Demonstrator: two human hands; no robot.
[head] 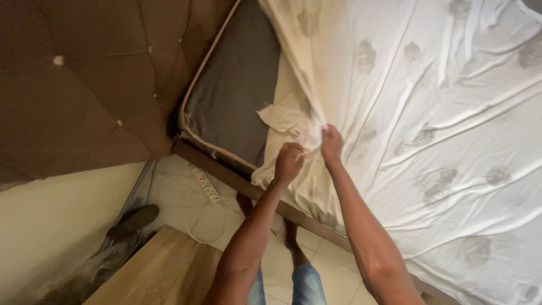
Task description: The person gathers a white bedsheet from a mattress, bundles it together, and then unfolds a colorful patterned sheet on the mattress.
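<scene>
Seen from above my own knees: my jeans legs (pixel 293 285) and bare feet stand on the pale tiled floor (pixel 220 220), with a wooden tabletop (pixel 161 271) at my left and a dark shoe (pixel 134 220) beyond it by the wall. A white power strip (pixel 206 183) lies on the tiles beside the bed's wooden frame (pixel 226 172).

Both arms reach forward over the frame. My left hand (pixel 289 162) is clenched on a bunched corner of the white bedsheet (pixel 440 113), fingers curled tight around the cloth. My right hand (pixel 331 144), just beside it and nearly touching, pinches the same gathered fabric from the other side, drawing it up into a ridge.

The sheet, printed with faint grey roses, is spread wrinkled across most of the bed to my right, while its corner is lifted off the grey mattress (pixel 237 90), leaving that corner bare. Farther off, the brown tufted headboard (pixel 84 79) fills the upper left, studded with small pale buttons.
</scene>
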